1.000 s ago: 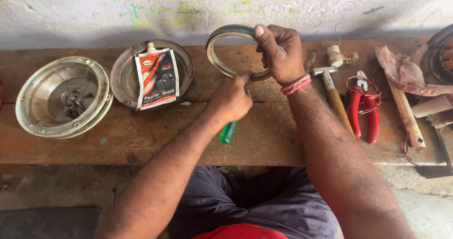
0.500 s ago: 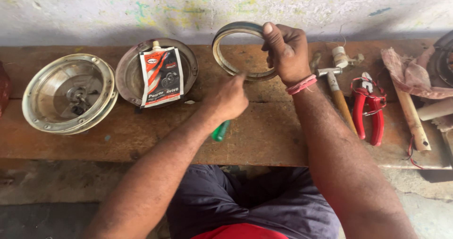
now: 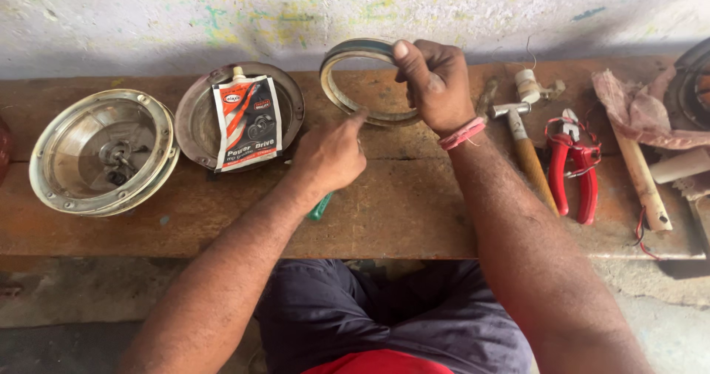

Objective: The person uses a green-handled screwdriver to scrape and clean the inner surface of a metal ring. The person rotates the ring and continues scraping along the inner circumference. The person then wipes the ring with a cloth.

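Note:
My right hand (image 3: 436,82) grips a round metal ring (image 3: 342,89) by its right side and holds it tilted over the back of the wooden bench (image 3: 414,204). My left hand (image 3: 329,156) is just below it, index finger stretched out and touching the ring's lower inner edge. A green-handled tool (image 3: 321,207) sticks out beneath the left hand, which hides most of it; whether the hand holds it cannot be told.
On the bench to the left lie a shiny metal bowl-shaped housing (image 3: 100,152) and a rusty round plate (image 3: 196,123) with a grease sachet (image 3: 248,121) on it. To the right lie a hammer (image 3: 526,152), red pliers (image 3: 573,163), a rag (image 3: 636,111) and a wooden handle (image 3: 642,185).
The ring and both hands have stayed together. The left index finger has slid a little along the ring's lower edge, and the view has shifted slightly.

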Demonstrator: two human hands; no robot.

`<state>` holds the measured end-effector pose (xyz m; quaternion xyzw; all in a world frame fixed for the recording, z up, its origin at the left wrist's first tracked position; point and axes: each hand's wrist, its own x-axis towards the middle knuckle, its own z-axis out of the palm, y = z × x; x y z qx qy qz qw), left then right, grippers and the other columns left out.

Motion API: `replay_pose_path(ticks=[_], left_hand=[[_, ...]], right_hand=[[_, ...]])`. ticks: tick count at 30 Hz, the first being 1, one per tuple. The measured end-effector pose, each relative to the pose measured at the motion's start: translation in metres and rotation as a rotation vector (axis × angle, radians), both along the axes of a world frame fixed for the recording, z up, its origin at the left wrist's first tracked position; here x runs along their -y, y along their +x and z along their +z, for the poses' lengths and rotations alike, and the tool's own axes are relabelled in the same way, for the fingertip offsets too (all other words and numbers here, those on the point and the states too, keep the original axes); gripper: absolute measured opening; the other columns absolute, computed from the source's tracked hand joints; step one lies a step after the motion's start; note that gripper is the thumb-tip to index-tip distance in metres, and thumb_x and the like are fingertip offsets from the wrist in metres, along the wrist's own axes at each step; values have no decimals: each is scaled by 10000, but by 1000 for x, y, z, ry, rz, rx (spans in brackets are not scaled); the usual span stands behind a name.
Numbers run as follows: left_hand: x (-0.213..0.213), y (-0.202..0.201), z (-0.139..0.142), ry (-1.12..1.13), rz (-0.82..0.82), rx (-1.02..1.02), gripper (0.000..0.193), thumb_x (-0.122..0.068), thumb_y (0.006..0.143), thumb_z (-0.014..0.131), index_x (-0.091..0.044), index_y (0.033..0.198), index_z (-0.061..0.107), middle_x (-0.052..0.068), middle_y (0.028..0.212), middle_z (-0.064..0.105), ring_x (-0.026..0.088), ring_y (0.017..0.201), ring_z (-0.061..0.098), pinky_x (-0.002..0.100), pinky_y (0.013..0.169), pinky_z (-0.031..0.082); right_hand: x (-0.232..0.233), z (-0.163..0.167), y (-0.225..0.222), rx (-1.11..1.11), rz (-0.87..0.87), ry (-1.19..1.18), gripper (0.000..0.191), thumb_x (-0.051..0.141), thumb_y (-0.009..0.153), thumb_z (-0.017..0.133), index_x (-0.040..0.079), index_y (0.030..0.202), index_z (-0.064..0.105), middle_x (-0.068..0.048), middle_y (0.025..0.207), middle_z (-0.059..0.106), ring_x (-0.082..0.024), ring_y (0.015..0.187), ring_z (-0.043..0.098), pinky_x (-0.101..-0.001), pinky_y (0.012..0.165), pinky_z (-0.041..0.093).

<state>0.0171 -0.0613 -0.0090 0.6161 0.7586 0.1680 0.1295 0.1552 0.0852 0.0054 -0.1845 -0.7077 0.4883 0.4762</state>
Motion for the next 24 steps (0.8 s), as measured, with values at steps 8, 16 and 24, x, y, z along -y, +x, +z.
replay_pose_path(ticks=[8,16,24], left_hand=[[-9,16,-12,97,-48,119,549,-115,948,625,-50,1477,495,30,780,683,117,477,581,298,438,478],[-6,20,3,-76,62,-116,717,-97,905,646,22,1548,352,76,720,697,156,480,574,333,409,517],[-7,9,12,-99,90,-113,650,-71,939,592,-25,1548,371,104,773,668,143,483,585,296,402,510]], right_hand=[[-3,0,1,30,0,-25,537,545,1017,653,89,734,660,24,541,554,-71,433,531,-251,384,421],[0,-1,-1,27,3,-14,524,541,1018,662,90,751,672,14,548,552,-72,440,520,-249,393,409],[-4,-1,-2,-3,27,-33,523,532,1024,653,90,746,664,16,555,567,-75,434,536,-255,385,432]])
